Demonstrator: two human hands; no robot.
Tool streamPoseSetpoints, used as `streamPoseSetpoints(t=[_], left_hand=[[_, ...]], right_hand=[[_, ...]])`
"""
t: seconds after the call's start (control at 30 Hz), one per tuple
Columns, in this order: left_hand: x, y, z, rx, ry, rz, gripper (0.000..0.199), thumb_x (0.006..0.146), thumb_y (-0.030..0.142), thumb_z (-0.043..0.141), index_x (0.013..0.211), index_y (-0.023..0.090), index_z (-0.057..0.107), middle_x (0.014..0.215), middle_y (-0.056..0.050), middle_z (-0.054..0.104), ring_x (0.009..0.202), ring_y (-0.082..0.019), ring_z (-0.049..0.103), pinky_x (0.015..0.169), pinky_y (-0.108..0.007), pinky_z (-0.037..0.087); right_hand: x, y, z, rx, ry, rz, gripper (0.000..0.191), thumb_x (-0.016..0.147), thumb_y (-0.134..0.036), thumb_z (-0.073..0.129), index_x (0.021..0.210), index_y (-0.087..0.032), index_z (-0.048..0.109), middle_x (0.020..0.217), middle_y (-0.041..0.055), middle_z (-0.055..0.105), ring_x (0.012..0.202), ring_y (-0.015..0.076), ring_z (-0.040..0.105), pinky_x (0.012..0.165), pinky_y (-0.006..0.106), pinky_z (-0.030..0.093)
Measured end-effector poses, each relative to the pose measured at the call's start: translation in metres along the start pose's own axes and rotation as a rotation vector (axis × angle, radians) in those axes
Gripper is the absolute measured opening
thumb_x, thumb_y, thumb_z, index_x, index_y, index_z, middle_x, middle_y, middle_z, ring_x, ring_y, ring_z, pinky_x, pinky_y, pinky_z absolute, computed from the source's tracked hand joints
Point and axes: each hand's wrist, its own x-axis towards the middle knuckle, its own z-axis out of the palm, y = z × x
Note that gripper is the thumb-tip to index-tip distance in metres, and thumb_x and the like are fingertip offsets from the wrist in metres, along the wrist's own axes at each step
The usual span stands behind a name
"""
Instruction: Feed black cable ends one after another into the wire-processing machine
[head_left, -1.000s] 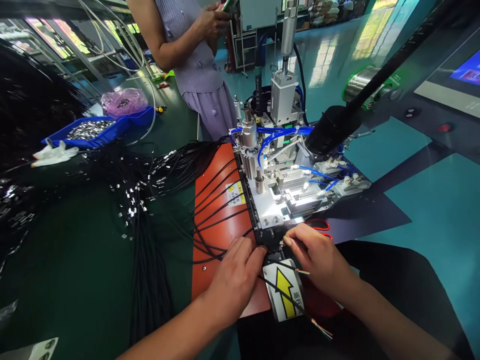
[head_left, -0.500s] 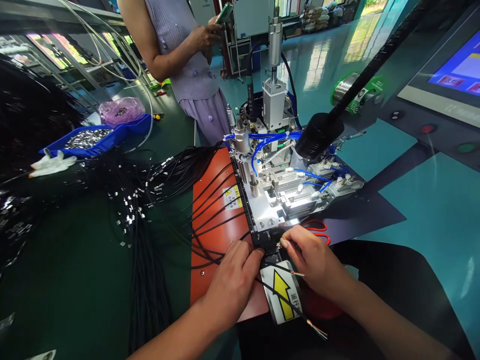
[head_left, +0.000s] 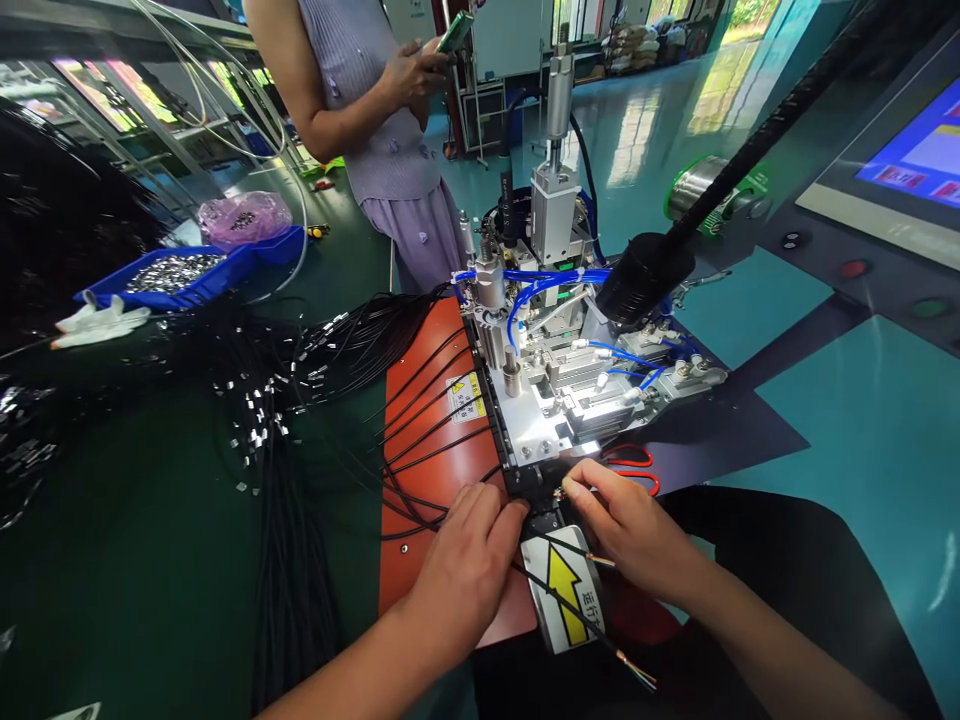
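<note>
My left hand is closed at the front edge of the orange-red plate, thumb and fingers pressed on a black cable next to the machine's black rail. Close by on the right, my right hand pinches the small bare wire ends of a cable; its fingertips partly hide them. Two black cables run out from under my left hand. One cable crosses the yellow arrow label and ends in stripped, fanned-out coloured wires. The other's exposed wires lie just below my right hand.
A metal machine with blue air tubes stands ahead. Several black cables lie across the plate. Red-handled scissors lie beyond my right hand. Blue trays hold small metal parts. A lamp hangs above; a person holds a phone.
My right hand has shifted very slightly, still pinching the wire ends. My left hand stays in place, and the view has moved a little.
</note>
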Motion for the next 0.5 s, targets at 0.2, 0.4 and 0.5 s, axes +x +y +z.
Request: streamPoseSetpoints(t=[0.2, 0.4, 0.5], left_hand=[[-0.003, 0.008, -0.006, 0.080, -0.035, -0.021, 0.029, 0.093, 0.005, 0.045, 0.119, 0.009, 0.056, 0.103, -0.013, 0.055, 0.092, -0.027, 0.047, 0.082, -0.046, 0.042], [-0.004, 0.015, -0.013, 0.071, -0.107, -0.112, 0.046, 0.080, 0.005, 0.058, 0.126, 0.012, 0.056, 0.102, -0.012, 0.053, 0.092, -0.029, 0.045, 0.082, -0.049, 0.039], [-0.005, 0.018, -0.017, 0.065, -0.145, -0.112, 0.049, 0.080, 0.008, 0.059, 0.130, 0.011, 0.054, 0.102, -0.013, 0.052, 0.091, -0.029, 0.044, 0.079, -0.048, 0.039]], right_hand=[[0.001, -0.001, 0.009, -0.037, 0.048, -0.022, 0.026, 0.102, -0.028, 0.036, 0.080, -0.023, 0.047, 0.071, -0.0029, 0.052, 0.065, 0.0160, 0.051, 0.061, 0.028, 0.039], [0.005, 0.001, 0.014, -0.010, 0.089, 0.014, 0.026, 0.101, -0.029, 0.038, 0.079, -0.022, 0.048, 0.071, -0.0026, 0.054, 0.065, 0.0163, 0.053, 0.061, 0.028, 0.041], [-0.002, 0.005, 0.006, -0.014, 0.124, 0.045, 0.025, 0.101, -0.032, 0.041, 0.085, -0.022, 0.057, 0.076, -0.0003, 0.061, 0.071, 0.0178, 0.058, 0.065, 0.029, 0.045]])
